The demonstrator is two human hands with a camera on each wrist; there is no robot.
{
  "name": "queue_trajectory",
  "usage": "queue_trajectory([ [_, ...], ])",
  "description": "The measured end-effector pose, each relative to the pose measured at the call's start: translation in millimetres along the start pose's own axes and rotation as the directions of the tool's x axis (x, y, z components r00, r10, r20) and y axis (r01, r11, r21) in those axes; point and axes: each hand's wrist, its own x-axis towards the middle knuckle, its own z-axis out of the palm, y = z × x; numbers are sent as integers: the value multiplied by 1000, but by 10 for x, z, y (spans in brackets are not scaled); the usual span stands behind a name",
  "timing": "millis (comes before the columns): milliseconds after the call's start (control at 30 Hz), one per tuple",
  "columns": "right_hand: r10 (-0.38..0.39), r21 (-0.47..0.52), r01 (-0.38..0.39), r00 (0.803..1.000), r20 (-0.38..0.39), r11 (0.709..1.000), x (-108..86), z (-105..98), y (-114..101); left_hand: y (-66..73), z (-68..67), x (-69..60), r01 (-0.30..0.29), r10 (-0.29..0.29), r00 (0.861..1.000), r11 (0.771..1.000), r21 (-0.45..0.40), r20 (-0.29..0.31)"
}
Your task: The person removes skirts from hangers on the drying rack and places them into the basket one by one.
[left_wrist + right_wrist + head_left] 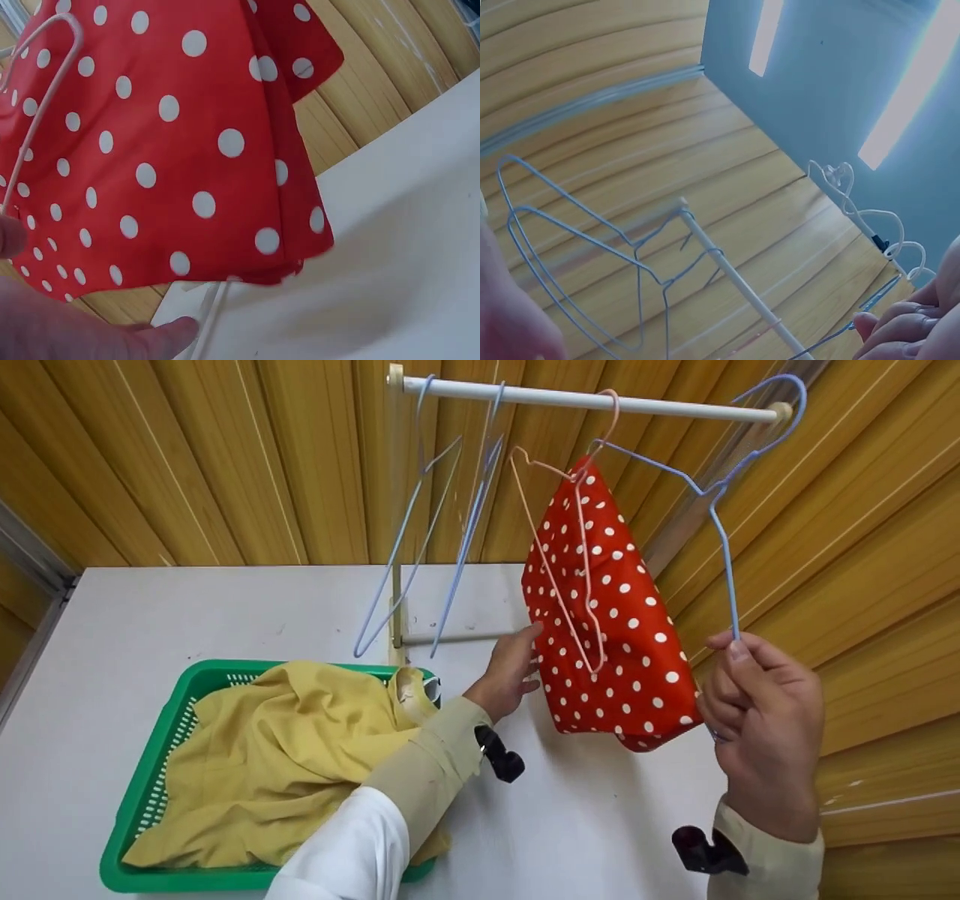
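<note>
My right hand grips one end of a blue wire hanger, thumb against the wire. That hanger is tilted, and its hook is at the rod's right end. Red cloth with white dots hangs along the hanger's lower side, reaching from its far corner down to my right hand. My left hand is at the cloth's left edge, fingers extended; in the left wrist view its fingers lie just under the hem. A pink hanger hangs in front of the cloth.
A white rod carries two more blue hangers on the left. On the white table a green basket holds a mustard-yellow garment. Wood-patterned walls stand behind and to the right.
</note>
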Motion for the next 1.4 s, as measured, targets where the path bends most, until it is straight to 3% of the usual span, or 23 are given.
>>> queue_trajectory([
  [133, 12, 80, -16, 999, 46, 997, -42, 0, -13, -19, -21, 2, -14, 18, 998, 997, -72, 64],
  [267, 20, 150, -32, 997, 79, 988, -53, 8, -24, -66, -44, 31, 13, -11, 999, 999, -50, 35],
  [367, 27, 188, -45, 995, 99, 981, -56, 10, -30, -95, -45, 59, 29, -26, 997, 999, -46, 72],
  [533, 37, 232, -65, 992, 123, 971, -41, 15, -29, -129, -55, 73, 1, 6, 991, 999, -53, 132],
  [567, 37, 200, -59, 993, 113, 978, -43, 22, -32, -138, -58, 73, 7, -1, 992, 999, -50, 129],
  [633, 36, 239, -66, 991, 129, 969, -48, 19, -31, -158, -65, 68, 24, -21, 994, 999, -28, 107],
  [733, 29, 211, -48, 995, 93, 976, -59, 23, -36, -177, -72, 37, 29, -29, 999, 1000, 3, 32],
  [833, 34, 226, -41, 999, 35, 973, -43, 11, -46, -166, -88, -54, 10, -11, 999, 1000, -12, -45],
  [933, 56, 255, -49, 998, -21, 966, 3, -20, -53, -126, -116, -202, -4, 1, 997, 999, -36, -76],
  [1033, 84, 294, -60, 994, -67, 954, 44, -66, -47, -85, -167, -367, 1, 2, 995, 1000, 30, -97],
  [1133, 110, 390, -68, 990, -87, 918, 63, -104, -26, -48, -242, -530, 15, -1, 993, 993, 115, -119],
  [1267, 106, 495, -67, 993, -53, 866, 90, -109, 22, -13, -357, -695, 16, 0, 994, 990, 140, -111],
  [1400, 97, 520, -71, 995, -22, 851, 119, -85, 56, 38, -473, -805, 15, 0, 993, 992, 129, -115],
])
